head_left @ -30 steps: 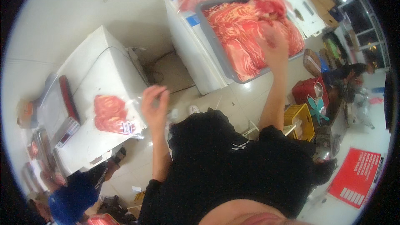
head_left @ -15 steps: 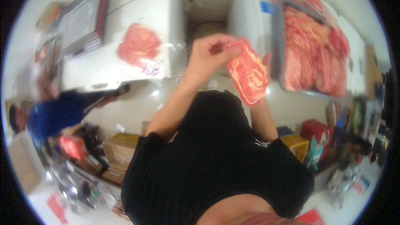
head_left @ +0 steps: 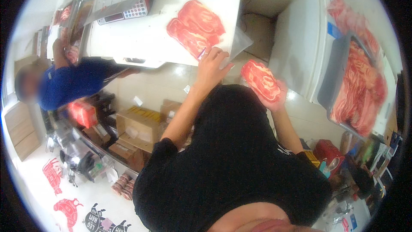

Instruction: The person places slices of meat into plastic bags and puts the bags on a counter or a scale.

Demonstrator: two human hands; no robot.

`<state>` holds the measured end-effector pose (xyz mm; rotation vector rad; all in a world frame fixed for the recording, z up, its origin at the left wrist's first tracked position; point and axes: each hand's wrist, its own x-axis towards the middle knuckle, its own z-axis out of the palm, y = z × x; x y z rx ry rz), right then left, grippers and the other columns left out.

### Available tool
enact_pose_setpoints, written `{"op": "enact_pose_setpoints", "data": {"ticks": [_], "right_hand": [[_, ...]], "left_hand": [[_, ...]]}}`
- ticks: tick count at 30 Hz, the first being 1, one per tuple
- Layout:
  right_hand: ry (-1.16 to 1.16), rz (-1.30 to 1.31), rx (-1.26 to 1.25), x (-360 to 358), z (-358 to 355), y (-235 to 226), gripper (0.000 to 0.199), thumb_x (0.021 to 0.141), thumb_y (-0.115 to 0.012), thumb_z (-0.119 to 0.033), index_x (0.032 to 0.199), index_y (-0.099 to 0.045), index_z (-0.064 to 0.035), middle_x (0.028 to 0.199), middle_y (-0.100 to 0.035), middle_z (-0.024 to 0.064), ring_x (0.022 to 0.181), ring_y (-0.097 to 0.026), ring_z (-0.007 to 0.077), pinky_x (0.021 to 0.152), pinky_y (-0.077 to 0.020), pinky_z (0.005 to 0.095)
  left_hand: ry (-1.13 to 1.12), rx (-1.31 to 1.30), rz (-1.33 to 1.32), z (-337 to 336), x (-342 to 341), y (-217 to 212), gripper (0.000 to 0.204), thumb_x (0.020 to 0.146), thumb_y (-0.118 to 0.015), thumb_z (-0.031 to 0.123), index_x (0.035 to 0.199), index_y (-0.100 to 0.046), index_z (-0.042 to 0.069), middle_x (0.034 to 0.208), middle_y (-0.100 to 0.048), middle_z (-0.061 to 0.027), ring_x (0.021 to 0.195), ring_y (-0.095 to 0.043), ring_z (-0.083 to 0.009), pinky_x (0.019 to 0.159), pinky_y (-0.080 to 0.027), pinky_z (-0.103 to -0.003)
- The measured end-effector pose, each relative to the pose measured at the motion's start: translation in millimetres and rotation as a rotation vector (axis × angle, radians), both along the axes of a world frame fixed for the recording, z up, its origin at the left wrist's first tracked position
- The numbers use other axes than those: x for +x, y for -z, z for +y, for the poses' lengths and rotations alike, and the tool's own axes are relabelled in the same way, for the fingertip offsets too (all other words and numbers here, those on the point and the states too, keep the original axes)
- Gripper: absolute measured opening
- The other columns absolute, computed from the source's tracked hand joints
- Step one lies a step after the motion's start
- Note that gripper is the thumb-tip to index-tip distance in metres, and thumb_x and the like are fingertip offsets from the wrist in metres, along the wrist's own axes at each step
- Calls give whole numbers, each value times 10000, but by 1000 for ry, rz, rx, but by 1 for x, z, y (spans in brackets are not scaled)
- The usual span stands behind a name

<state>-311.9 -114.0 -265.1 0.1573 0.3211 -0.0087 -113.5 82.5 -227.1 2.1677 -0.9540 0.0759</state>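
Note:
A small stack of marbled red meat slices (head_left: 262, 79) rests in my right hand (head_left: 278, 99), whose palm and fingers support it from below. At the near edge of the white table, my left hand (head_left: 211, 69) has its fingers bent on a clear plastic bag (head_left: 241, 45), whose loose film sticks out past the corner. More meat slices (head_left: 195, 25) lie flat on the table just beyond that hand, apparently inside the plastic. A grey tray (head_left: 332, 83) heaped with sliced meat (head_left: 358, 90) stands on a white surface to my right.
A scale with a keypad (head_left: 124, 12) sits at the far left of the table. A person in blue (head_left: 73, 86) is at the left. Cardboard boxes (head_left: 137, 124) stand behind me on the left. Between the table and the white freezer-like cabinet (head_left: 300, 38) runs a gap.
My left hand has let go of the meat and moved to the bag at the table edge. The meat slices now lie in my right hand alone. My view has turned.

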Motion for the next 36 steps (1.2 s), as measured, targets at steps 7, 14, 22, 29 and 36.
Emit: {"op": "enact_pose_setpoints", "data": {"ticks": [7, 14, 22, 29, 36], "right_hand": [[5, 46, -65, 43, 37, 10, 583, 1006, -518, -224, 1544, -451, -11, 1607, -455, 229, 1486, -441, 397, 1276, -302, 541], [38, -147, -171, 133, 71, 75, 561, 1010, -561, -266, 1496, -500, 7, 1465, -596, 190, 1305, -624, 291, 1143, -495, 433], [71, 63, -943, 242, 106, -3, 550, 1050, -571, -331, 1485, -517, 1, 1426, -624, 178, 1266, -647, 280, 1075, -550, 406], [-6, 134, -428, 244, 95, 4, 524, 1087, -557, -301, 1509, -497, 4, 1458, -600, 179, 1264, -646, 278, 1098, -535, 452], [108, 194, -942, 184, 92, -20, 490, 1061, -561, -112, 1525, -483, 23, 1509, -568, 180, 1395, -544, 270, 1199, -427, 458]], "left_hand": [[137, -95, 218, 19, 25, 12, 139, 840, -777, 62, 968, -722, 50, 885, -653, -137, 802, -661, -355, 721, -558, -443], [262, -327, 164, 23, 34, 3, 137, 849, -777, 50, 977, -728, 45, 926, -686, -130, 833, -692, -330, 716, -568, -411], [309, -383, 51, 44, 67, -6, 179, 861, -791, 75, 1033, -757, 39, 1001, -733, -126, 900, -715, -329, 787, -571, -420], [-130, 3, -3, 75, 151, 30, 266, 898, -781, 254, 1148, -804, 164, 1289, -627, -77, 1256, -524, -306, 1049, -384, -496], [-104, -54, -9, 76, 155, 45, 275, 851, -814, 244, 1123, -811, 200, 1269, -614, -25, 1268, -493, -302, 1066, -342, -508]]}}
